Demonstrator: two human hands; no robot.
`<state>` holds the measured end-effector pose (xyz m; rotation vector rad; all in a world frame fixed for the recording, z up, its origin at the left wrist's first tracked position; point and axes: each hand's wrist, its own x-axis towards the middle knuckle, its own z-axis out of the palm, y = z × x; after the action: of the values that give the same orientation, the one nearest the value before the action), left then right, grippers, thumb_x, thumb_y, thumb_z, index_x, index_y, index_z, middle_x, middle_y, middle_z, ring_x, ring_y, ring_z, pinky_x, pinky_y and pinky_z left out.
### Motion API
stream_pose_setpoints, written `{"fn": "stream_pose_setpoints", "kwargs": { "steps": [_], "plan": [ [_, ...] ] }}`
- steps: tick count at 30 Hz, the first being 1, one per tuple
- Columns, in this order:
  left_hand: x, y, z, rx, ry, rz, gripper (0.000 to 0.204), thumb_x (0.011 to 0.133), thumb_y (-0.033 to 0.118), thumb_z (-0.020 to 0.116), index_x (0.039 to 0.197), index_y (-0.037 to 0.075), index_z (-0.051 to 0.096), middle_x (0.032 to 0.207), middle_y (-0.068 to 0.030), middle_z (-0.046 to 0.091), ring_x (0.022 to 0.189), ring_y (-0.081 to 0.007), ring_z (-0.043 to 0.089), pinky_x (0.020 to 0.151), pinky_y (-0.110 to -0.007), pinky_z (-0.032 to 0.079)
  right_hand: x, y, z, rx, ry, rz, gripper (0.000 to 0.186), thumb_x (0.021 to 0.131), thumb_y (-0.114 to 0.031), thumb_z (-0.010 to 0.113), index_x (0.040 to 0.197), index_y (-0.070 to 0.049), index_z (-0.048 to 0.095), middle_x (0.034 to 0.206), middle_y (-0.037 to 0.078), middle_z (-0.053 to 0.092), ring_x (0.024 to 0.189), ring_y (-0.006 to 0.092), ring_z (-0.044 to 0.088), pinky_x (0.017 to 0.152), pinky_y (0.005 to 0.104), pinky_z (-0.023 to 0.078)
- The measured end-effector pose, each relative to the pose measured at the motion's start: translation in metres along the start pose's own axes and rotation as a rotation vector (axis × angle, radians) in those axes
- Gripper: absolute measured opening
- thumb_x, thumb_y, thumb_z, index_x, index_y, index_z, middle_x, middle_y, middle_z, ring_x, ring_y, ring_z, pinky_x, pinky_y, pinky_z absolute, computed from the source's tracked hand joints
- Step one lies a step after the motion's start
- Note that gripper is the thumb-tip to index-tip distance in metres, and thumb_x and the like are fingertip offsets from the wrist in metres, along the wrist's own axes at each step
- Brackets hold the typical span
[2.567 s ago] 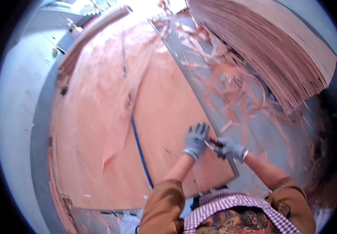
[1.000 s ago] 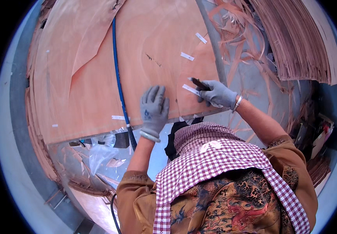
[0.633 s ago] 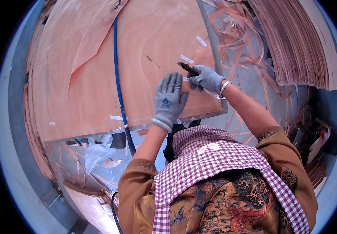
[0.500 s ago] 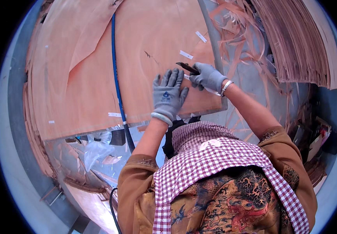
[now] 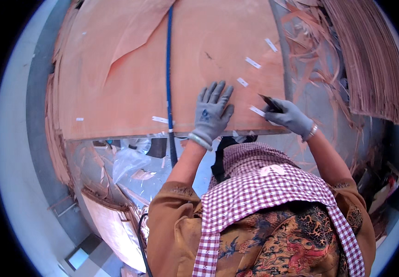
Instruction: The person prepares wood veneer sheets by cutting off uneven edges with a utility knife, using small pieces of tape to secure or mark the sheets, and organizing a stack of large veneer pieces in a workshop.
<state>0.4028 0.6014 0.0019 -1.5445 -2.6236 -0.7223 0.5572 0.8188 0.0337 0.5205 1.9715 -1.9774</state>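
My left hand [image 5: 212, 113], in a grey coated work glove, lies flat with fingers spread on a thin reddish-brown wood veneer sheet [image 5: 227, 41]. To its right, my gloved right hand [image 5: 292, 119] is closed around a dark-handled knife [image 5: 273, 104], its pointed blade aimed up and left. Just beside the knife hand, a white paper strip [image 5: 257, 111] lies near the sheet's near right corner. Farther up the sheet are a small white strip [image 5: 242, 82] and two more like it. Whether the blade touches the sheet, I cannot tell.
A blue bar [image 5: 168, 69] runs lengthwise across the sheet, left of my left hand. Another veneer piece [image 5: 135, 34] with a ragged edge lies beyond it. Veneer scraps [image 5: 308, 41] litter the right side, beside a thick veneer stack [image 5: 365, 60]. Clear plastic [image 5: 128, 161] hangs below the near edge.
The whole view has shifted, so the sheet sits farther right. My right hand with the knife has drawn away from my left hand, rightward and nearer. More white strips show between the hands.
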Motion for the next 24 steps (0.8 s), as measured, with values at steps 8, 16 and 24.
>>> {"fn": "stream_pose_setpoints", "kwargs": {
  "steps": [8, 16, 24],
  "plan": [
    [-0.035, -0.099, -0.069, -0.138, 0.329, -0.382, 0.026, 0.076, 0.0, 0.054, 0.101, 0.002, 0.062, 0.111, -0.0149, 0.061, 0.105, -0.0313, 0.056, 0.093, -0.04, 0.042, -0.029, -0.044, -0.012, 0.062, 0.104, -0.044, 0.012, 0.088, -0.005, 0.057, 0.098, 0.002, 0.057, 0.085, 0.002, 0.06, 0.077, 0.0088, 0.057, 0.069, 0.023, 0.046],
    [0.014, -0.242, -0.108, 0.199, 0.609, -0.49, 0.018, 0.076, 0.005, 0.057, 0.093, 0.002, 0.062, 0.103, -0.0141, 0.063, 0.095, -0.03, 0.059, 0.084, -0.039, 0.047, -0.045, -0.093, -0.009, 0.048, 0.33, -0.118, 0.018, 0.084, 0.007, 0.046, 0.099, 0.002, 0.055, 0.084, 0.005, 0.059, 0.069, 0.0123, 0.057, 0.064, 0.0255, 0.047],
    [0.042, -0.345, -0.152, 0.543, 0.202, -0.835, 0.021, 0.081, 0.024, 0.059, 0.093, 0.008, 0.066, 0.089, -0.0094, 0.065, 0.084, -0.0319, 0.061, 0.077, -0.042, 0.049, -0.016, -0.119, 0.068, 0.127, 0.26, 0.116, 0.02, 0.076, -0.005, 0.068, 0.088, -0.004, 0.053, 0.076, 0.0, 0.051, 0.062, 0.0074, 0.049, 0.054, 0.0224, 0.04]
  ]
}}
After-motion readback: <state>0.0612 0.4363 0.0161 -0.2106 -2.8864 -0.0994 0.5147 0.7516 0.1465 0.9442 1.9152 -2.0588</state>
